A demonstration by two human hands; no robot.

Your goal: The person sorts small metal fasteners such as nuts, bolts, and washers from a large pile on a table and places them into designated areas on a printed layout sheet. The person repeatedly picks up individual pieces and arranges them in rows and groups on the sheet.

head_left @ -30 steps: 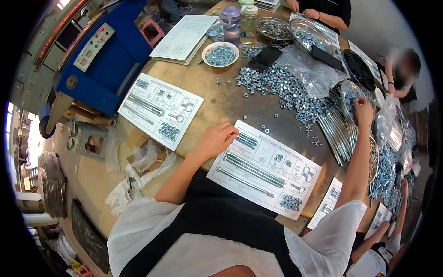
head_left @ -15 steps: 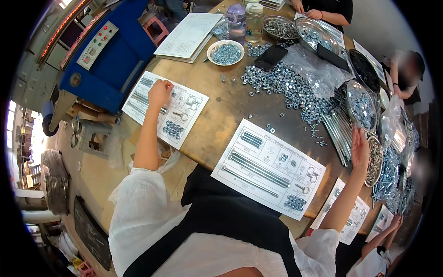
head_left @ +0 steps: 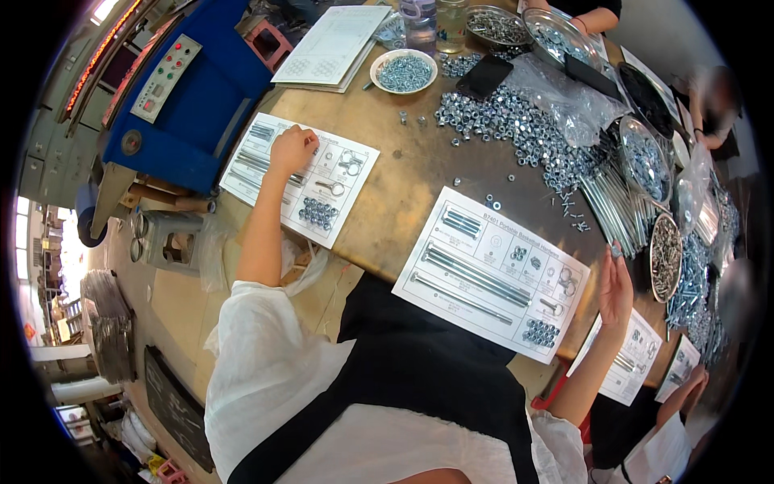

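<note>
My left hand [head_left: 292, 151] is over a printed sheet [head_left: 355, 168] on the left, its fingers pinched together. Whatever it may hold is too small to make out. My right hand [head_left: 616, 292] is raised at the right edge of the middle sheet [head_left: 409, 272], palm up and fingers together. A small shiny metal piece [head_left: 615, 251] sits at its fingertips. Both sheets carry printed pictures of bolts, rods, eye pins and nuts. Some of the hardware on them looks real, but I cannot tell for certain. A round metal bowl [head_left: 668, 190] of flat silvery pieces stands beyond my right hand.
A wide pile of nuts [head_left: 516, 129] covers the table centre, with long rods [head_left: 609, 202] beside it. A white bowl of small screws [head_left: 405, 73], a black phone [head_left: 484, 77] and bottles stand farther back. Co-workers' hands [head_left: 597, 20] work at the far and right sides.
My right hand has drawn back from the metal bowl toward the middle sheet, with a small shiny piece now at its fingertips. My left hand stays over the left sheet. The whole view has shifted slightly.
</note>
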